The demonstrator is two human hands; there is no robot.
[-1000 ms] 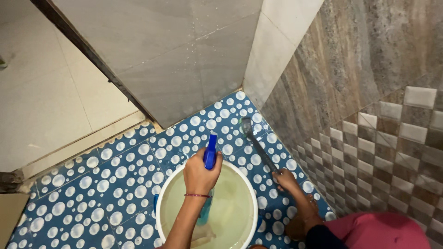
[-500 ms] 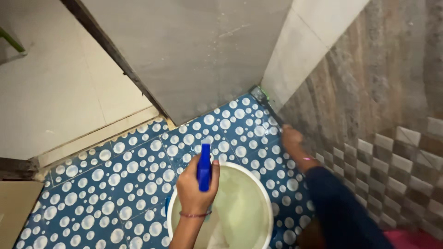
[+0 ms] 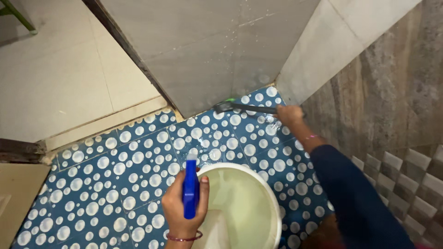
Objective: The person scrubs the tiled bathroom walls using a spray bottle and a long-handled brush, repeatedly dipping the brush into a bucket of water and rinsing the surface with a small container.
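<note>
My left hand grips a blue spray bottle with a white nozzle pointing away from me, just left of a white bucket holding pale liquid. My right hand, in a dark blue sleeve, holds the handle of a dark scrub brush. The brush head rests on the blue floor tiles with white dots, at the foot of the grey door panel near the corner.
A beige tiled floor lies beyond a dark door frame at the left. A brown and grey tiled wall rises at the right. Wet foam shows on the floor by the brush.
My right hand has reached farther into the corner and laid the brush along the base of the door panel. My left hand with the spray bottle has held its place beside the bucket.
</note>
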